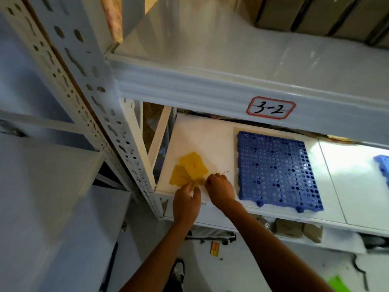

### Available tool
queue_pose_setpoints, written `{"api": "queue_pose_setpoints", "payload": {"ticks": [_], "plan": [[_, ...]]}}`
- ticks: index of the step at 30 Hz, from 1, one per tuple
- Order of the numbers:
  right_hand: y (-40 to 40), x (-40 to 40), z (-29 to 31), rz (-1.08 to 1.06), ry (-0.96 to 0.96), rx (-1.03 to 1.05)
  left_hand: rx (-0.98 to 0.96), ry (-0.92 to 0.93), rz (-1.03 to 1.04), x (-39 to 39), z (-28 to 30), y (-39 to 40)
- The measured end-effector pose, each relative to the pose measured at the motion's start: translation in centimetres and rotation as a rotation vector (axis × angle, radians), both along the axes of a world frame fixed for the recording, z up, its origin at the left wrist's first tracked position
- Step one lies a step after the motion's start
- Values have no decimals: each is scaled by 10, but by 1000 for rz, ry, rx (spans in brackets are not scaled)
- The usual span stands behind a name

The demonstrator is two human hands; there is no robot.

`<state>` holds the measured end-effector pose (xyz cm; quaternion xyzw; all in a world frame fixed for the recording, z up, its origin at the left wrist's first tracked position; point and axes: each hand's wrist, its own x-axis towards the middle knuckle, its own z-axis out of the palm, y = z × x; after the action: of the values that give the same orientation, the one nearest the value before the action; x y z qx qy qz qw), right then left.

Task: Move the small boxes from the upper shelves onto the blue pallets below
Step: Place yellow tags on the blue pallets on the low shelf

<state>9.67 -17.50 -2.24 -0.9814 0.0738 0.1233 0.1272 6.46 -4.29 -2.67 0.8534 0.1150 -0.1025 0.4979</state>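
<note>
Yellow is what catches the eye first: a small fan of flat yellow cards [190, 170] lies on the white shelf [210, 140], near its front left corner. Both of the person's hands are down at the near edge of that fan. The left hand [186, 199] has its fingers [194, 191] curled in and appears to be pinching the lower corner of the cards. The right hand [220, 187] sits just beside it, knuckles up, fingers bent under and closed on the right end of the same cards, where a thin thread or wire [224, 172] sticks out above the hand. The exact hold under the right hand is hidden by the hand itself.

To the right of the hands, on the same shelf, lies a blue pallet [275, 169], a flat plastic grid full of round holes, with nothing on it. A second blue pallet [382, 165] shows only as a corner at the far right edge. Above them runs the pale beam of the next shelf up, carrying a red-bordered label [271, 107] handwritten "3-2". Brown cardboard boxes [315, 13] stand on that upper shelf, at the top right, blurred and well apart from the hands. A perforated white upright [84, 85] frames the rack on the left. Below the shelf are some brown paper packets [294, 228], and on the floor a small orange item [214, 248].
</note>
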Motion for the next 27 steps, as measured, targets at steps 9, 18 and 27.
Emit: {"api": "queue_pose_setpoints", "payload": {"ticks": [9,18,27], "plan": [[14,-29,21,-216,86,243,-416,186,257,-18,-3,0],[-3,-114,44,-430,-73,809,-594,193,166,-48,22,-27],[-93,-182,48,-544,-196,1033,-491,97,33,-104,41,-123]]}}
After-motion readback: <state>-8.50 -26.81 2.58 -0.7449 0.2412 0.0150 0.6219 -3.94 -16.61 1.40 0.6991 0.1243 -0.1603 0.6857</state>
